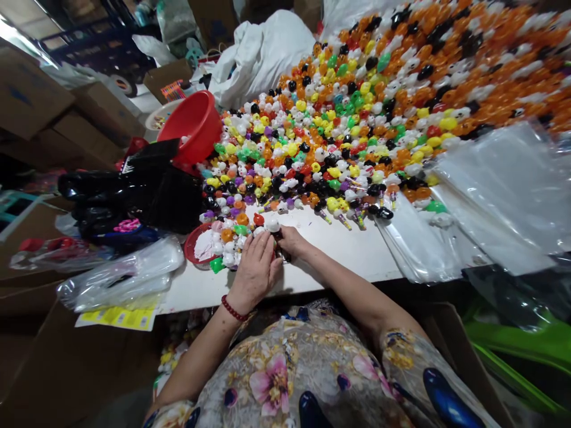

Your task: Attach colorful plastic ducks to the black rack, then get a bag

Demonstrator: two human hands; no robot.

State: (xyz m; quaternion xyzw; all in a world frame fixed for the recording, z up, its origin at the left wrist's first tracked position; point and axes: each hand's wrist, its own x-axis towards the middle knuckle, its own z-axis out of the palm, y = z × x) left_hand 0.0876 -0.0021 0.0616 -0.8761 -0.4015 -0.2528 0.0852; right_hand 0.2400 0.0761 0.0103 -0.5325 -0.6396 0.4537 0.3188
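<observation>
A worker's left hand (255, 261) arches over white toy heads (228, 259), right hand (293, 242) adjoining, grips hidden; tubed toys (343, 221) at two o'clock are few, the heap (307, 151) at one seemingly unfinished.

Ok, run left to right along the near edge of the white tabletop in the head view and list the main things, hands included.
Left clear plastic bags, small red basket, left hand, right hand, right clear plastic bags.
</observation>
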